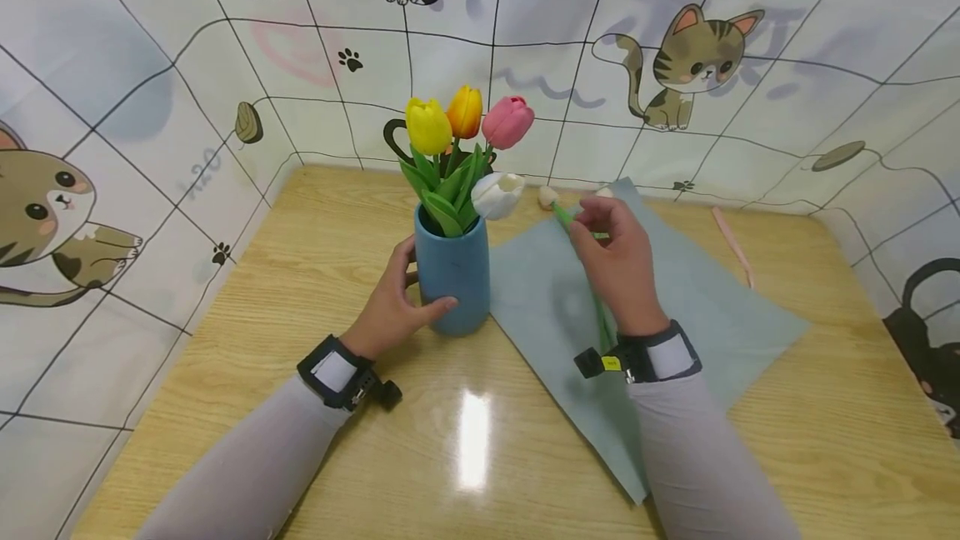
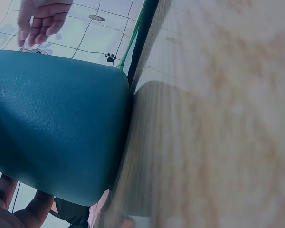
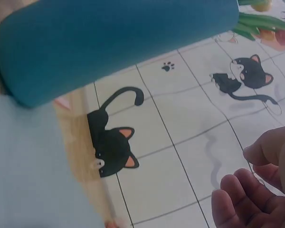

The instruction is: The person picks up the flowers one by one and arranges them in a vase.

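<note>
A blue vase (image 1: 452, 286) stands upright on the table, holding a yellow tulip (image 1: 429, 127), an orange tulip (image 1: 465, 112), a pink tulip (image 1: 508, 122) and a white tulip (image 1: 497, 195) that leans right over the rim. My left hand (image 1: 397, 298) grips the vase from its left side, thumb across the front; in the left wrist view, fingers touch the vase (image 2: 57, 123). To the right, my right hand (image 1: 618, 265) hovers with loosely bent fingers. The right wrist view shows that hand (image 3: 256, 190) with nothing between thumb and fingers.
Beneath my right hand lies a blue-grey sheet (image 1: 697, 315), with a pale tulip (image 1: 548, 197) on it and a second pale bud (image 1: 603, 192) partly hidden by the hand. A thin pink strip (image 1: 732, 244) lies at the back right. Cat-patterned cloth (image 1: 547, 65) walls the table's back.
</note>
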`<state>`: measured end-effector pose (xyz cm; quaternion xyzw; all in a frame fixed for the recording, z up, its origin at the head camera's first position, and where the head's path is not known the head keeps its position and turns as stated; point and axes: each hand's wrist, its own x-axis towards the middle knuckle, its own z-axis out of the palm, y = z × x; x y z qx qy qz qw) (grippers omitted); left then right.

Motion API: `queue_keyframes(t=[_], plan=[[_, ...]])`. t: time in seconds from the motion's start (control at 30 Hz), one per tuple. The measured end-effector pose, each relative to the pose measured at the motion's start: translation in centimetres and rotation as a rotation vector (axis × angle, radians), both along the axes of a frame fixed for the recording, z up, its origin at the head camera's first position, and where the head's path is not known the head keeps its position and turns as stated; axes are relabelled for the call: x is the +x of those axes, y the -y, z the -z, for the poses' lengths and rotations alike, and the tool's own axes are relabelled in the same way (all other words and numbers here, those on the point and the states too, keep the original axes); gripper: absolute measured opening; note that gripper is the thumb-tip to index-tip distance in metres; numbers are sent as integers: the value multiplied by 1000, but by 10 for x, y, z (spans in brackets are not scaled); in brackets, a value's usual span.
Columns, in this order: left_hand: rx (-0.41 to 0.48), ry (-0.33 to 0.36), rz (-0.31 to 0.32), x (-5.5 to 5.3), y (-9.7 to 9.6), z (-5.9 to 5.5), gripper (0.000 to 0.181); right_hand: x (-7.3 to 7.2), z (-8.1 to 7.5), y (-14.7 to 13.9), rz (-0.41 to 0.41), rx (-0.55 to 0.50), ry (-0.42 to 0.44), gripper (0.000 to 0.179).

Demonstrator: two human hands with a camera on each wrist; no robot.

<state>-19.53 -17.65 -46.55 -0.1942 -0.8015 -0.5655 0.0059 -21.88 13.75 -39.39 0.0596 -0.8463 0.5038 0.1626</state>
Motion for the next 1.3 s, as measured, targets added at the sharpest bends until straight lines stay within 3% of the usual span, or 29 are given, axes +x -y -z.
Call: queue_keyframes(t=[0.43,0.83,1.3], plan=[[7,4,-5,1,1,1,98,-10,16,-30,26,62,116,40],[12,9,-4,2,1,0,98,-18,29,-45,51,136,307,49],[3,18,-4,2,0,-2,97,-30,60,-61,19,273,487,56]])
